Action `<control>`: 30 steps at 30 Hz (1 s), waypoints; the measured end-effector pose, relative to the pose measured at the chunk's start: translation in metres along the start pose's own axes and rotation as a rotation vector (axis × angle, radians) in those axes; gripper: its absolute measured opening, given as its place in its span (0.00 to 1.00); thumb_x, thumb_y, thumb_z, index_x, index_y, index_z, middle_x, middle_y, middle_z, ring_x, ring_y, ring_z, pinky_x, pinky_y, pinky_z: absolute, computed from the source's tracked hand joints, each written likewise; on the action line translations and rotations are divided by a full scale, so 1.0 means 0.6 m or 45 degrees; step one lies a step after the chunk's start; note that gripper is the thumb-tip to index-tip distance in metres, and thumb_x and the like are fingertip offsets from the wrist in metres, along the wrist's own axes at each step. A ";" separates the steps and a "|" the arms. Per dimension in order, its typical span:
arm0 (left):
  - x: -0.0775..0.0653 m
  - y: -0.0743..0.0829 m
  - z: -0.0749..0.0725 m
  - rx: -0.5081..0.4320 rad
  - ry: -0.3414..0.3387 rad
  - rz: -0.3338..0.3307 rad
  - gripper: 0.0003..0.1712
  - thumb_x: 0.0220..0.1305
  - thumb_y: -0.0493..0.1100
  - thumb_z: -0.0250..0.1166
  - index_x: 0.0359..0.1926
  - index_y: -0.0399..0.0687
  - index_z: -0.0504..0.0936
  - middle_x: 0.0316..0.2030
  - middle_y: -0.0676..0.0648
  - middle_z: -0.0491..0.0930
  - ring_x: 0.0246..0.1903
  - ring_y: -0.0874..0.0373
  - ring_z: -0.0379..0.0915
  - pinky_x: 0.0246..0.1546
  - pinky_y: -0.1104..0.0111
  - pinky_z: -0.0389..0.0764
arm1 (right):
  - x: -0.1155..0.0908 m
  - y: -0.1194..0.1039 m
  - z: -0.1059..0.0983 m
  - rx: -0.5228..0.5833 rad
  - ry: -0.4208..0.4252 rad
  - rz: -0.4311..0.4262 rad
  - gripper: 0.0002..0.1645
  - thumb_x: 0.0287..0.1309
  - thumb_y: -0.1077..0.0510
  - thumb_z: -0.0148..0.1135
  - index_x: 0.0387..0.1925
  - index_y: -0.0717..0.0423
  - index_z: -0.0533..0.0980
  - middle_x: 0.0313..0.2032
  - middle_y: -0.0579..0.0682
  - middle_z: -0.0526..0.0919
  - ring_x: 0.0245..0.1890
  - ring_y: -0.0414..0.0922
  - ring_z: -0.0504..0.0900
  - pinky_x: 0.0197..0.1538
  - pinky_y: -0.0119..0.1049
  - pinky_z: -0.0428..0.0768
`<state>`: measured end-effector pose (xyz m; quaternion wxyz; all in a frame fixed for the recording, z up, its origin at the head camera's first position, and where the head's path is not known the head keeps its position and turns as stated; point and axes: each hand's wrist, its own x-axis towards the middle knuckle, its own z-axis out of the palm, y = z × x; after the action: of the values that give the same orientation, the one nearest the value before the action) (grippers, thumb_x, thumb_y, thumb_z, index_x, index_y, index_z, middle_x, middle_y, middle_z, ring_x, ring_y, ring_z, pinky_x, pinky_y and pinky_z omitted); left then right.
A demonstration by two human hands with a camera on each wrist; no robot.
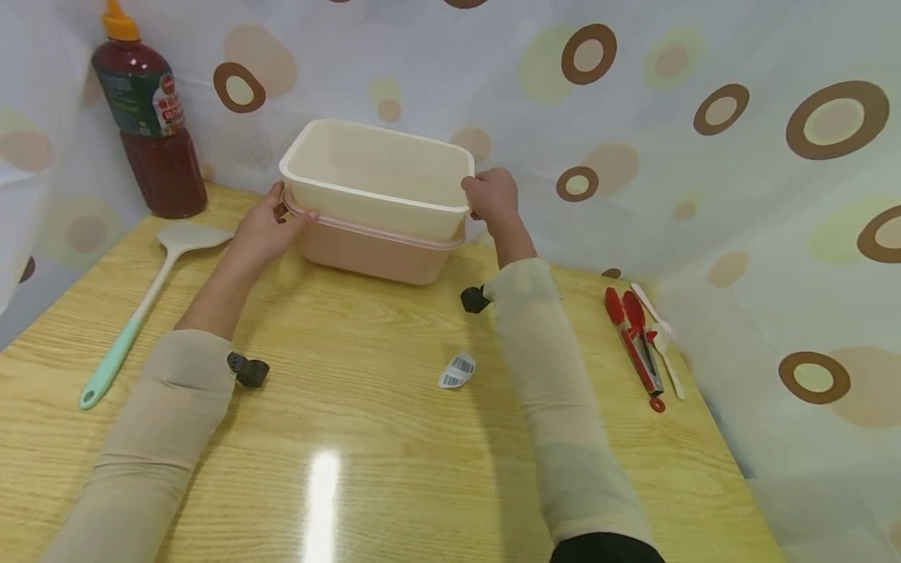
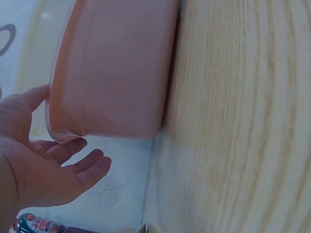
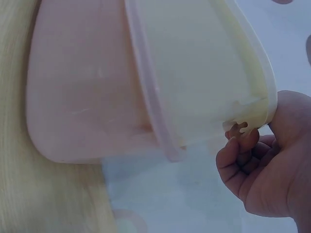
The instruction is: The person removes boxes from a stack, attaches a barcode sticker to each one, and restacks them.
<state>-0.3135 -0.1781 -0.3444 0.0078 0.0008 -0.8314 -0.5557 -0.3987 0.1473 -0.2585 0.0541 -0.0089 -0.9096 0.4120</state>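
A cream plastic bin (image 1: 380, 202) sits partly nested inside a pink bin (image 1: 373, 252), its upper part standing above the pink rim. My right hand (image 1: 495, 195) grips the cream bin's right end. In the right wrist view, the curled fingers of the right hand (image 3: 272, 170) are at a cutout below the cream rim (image 3: 272, 82). At the opposite end my left hand (image 1: 263, 231) holds the pink bin's rim corner between thumb and forefinger. The left wrist view shows the other fingers of the left hand (image 2: 43, 160) spread beside the pink bin (image 2: 121, 73).
A red sauce bottle (image 1: 160, 156) stands at the back left, with a green-handled spatula (image 1: 151, 293) before it. Red-tipped tongs (image 1: 637, 352) and light-coloured cutlery (image 1: 669, 363) lie at the right edge. A barcode sticker (image 1: 457, 371) lies mid-table. Patterned sheeting (image 1: 655, 172) hangs close behind.
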 end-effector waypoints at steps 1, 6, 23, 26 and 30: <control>0.000 0.000 0.001 -0.003 0.002 0.005 0.57 0.70 0.64 0.58 0.81 0.52 0.33 0.81 0.42 0.40 0.80 0.43 0.44 0.78 0.50 0.52 | -0.001 -0.003 -0.005 0.024 0.000 -0.004 0.28 0.65 0.58 0.52 0.09 0.49 0.57 0.07 0.40 0.54 0.10 0.39 0.59 0.22 0.32 0.70; -0.002 -0.001 0.005 -0.032 0.005 0.039 0.53 0.70 0.61 0.60 0.82 0.55 0.37 0.81 0.43 0.44 0.79 0.43 0.46 0.77 0.50 0.54 | -0.004 -0.023 -0.043 0.148 -0.005 0.009 0.25 0.69 0.56 0.53 0.13 0.52 0.66 0.08 0.41 0.59 0.12 0.38 0.61 0.26 0.32 0.74; 0.002 -0.005 0.005 0.017 0.011 0.005 0.55 0.68 0.68 0.57 0.82 0.57 0.38 0.80 0.39 0.48 0.79 0.42 0.45 0.76 0.47 0.55 | -0.026 -0.053 -0.237 0.312 0.135 0.141 0.20 0.67 0.53 0.59 0.52 0.60 0.84 0.26 0.45 0.81 0.20 0.39 0.80 0.25 0.29 0.79; 0.006 -0.007 0.005 0.016 0.009 0.007 0.54 0.68 0.68 0.57 0.82 0.58 0.38 0.80 0.39 0.48 0.79 0.42 0.44 0.77 0.47 0.54 | -0.032 -0.038 -0.271 0.333 0.183 0.171 0.19 0.66 0.54 0.60 0.53 0.59 0.83 0.30 0.44 0.82 0.22 0.38 0.82 0.24 0.28 0.80; 0.006 -0.006 0.006 0.016 0.011 0.006 0.54 0.67 0.69 0.57 0.82 0.60 0.39 0.80 0.40 0.50 0.79 0.41 0.44 0.77 0.46 0.51 | -0.037 -0.011 -0.316 0.326 0.244 0.217 0.09 0.65 0.53 0.61 0.40 0.53 0.83 0.32 0.42 0.80 0.22 0.37 0.81 0.27 0.28 0.80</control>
<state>-0.3175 -0.1762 -0.3493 0.0126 0.0012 -0.8347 -0.5505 -0.3565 0.2834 -0.1316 0.1059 -0.1182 -0.8364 0.5247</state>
